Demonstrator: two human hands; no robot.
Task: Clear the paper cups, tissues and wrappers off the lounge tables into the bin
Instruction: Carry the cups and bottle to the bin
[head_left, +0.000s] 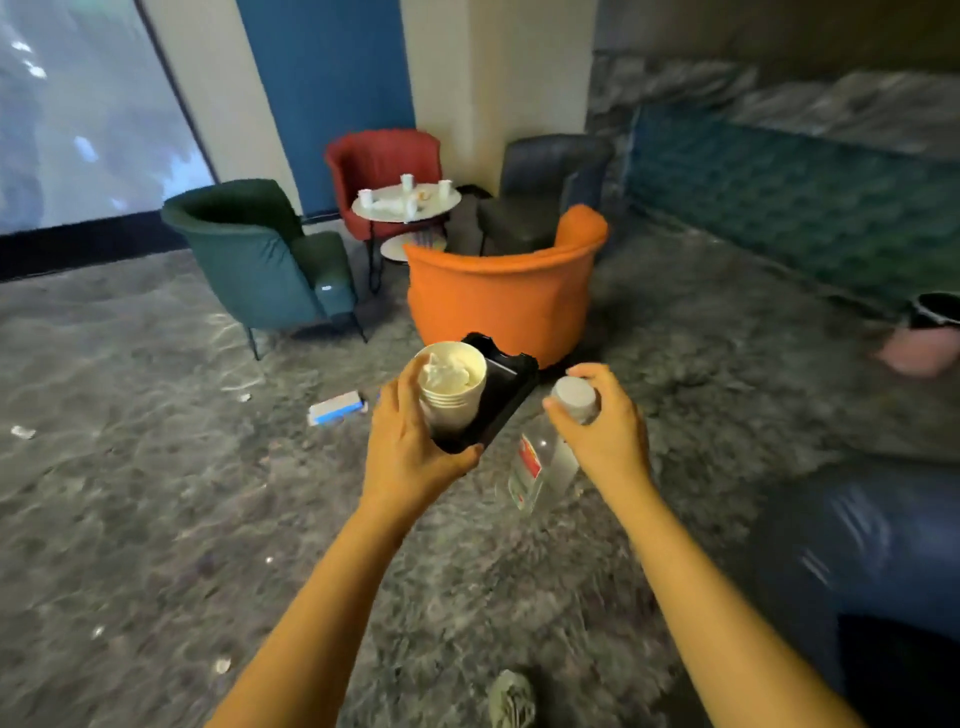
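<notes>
My left hand (410, 441) grips a black plastic tray (506, 382) together with a stack of paper cups (453, 382); a crumpled tissue sits in the top cup. My right hand (597, 421) holds a clear plastic bottle (543, 467) by its white cap, the bottle hanging down with a red label. Both hands are in front of me above the floor. Further off, a round white table (406, 203) carries several paper cups and tissues.
Around the table stand a green armchair (260, 260), a red one (384, 166), a dark grey one (545, 182) and an orange one (501, 291). A blue-white box (335, 408) and scraps lie on the marbled floor. A teal bench (805, 208) runs along the right.
</notes>
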